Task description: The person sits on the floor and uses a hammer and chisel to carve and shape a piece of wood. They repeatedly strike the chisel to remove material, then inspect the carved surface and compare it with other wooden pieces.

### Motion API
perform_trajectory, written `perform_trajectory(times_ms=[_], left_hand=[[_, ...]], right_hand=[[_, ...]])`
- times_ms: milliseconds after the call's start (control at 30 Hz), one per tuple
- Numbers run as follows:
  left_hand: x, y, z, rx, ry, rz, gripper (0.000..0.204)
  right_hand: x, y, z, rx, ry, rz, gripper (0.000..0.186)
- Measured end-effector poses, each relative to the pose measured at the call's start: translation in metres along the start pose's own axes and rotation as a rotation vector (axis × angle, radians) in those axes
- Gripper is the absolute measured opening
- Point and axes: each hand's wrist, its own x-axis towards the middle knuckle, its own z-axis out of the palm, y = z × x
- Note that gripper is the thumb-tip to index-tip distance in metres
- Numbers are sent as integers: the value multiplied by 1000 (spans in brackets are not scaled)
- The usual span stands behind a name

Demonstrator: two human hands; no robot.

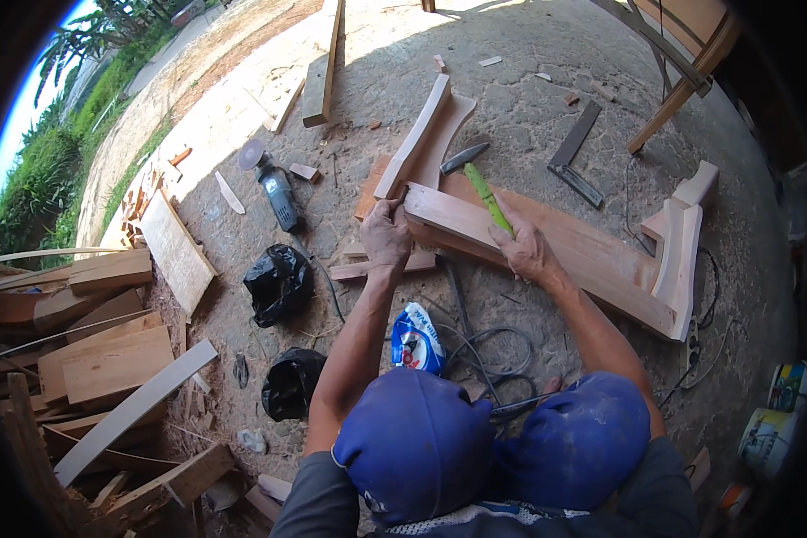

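My right hand (526,247) is closed round the green handle of a hammer (484,191), whose dark metal head points away from me above the wood. Below it lies a wooden frame (547,238) of long boards, with a curved leg piece (426,134) at its far left end and another curved piece (680,260) at its right end. My left hand (386,235) is closed at the frame's left corner, fingertips against the board's end; what they pinch, if anything, is hidden.
An angle grinder (278,193) lies to the left, near black plastic bags (278,285). A metal square (576,160) rests beyond the frame. Cables (502,332) and a blue-white packet (417,339) lie before my knees. Stacked timber (117,363) fills the left; buckets (767,439) stand at the right.
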Motion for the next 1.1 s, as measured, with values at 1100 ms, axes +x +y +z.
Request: perform_trajectory(times_ms=[1100], left_hand=[[-1,-25,23,-91,151,-45,9]], right_hand=[[3,-51,37,-204,-27,-197,61]])
